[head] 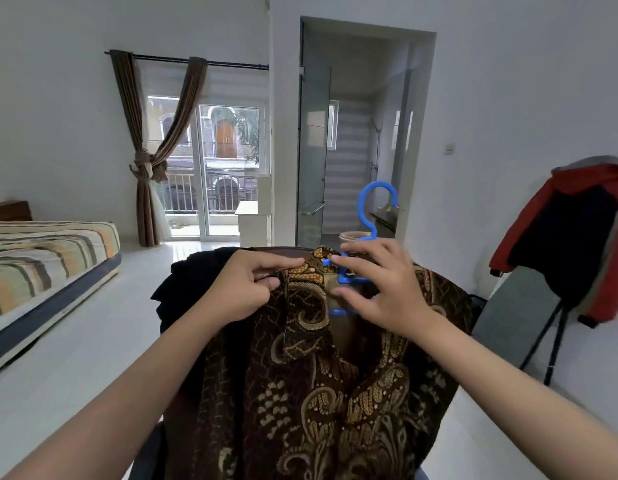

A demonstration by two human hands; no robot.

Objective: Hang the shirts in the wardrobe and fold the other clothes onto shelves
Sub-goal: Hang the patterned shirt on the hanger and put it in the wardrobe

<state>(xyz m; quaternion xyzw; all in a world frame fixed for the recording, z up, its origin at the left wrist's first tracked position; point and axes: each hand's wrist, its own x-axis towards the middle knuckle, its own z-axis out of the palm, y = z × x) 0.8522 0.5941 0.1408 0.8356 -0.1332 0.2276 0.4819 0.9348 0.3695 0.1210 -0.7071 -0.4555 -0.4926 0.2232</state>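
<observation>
A brown and gold batik shirt (pixel 318 393) hangs over a chair back in front of me, with a blue plastic hanger (pixel 371 209) inside its neck and the hook standing up above the collar. My left hand (pixel 246 285) pinches the left side of the collar between thumb and fingers. My right hand (pixel 380 289) is at the hanger's neck, fingers curved over the blue plastic and the collar's right side. A black garment (pixel 193 289) lies under the shirt at the left.
A striped bed (pixel 40 265) stands at the left. A red and black jacket (pixel 577 237) is draped over an ironing board (pixel 515 323) at the right. Ahead are a curtained balcony door (pixel 214 168) and a bathroom doorway (pixel 356 140). White floor lies between.
</observation>
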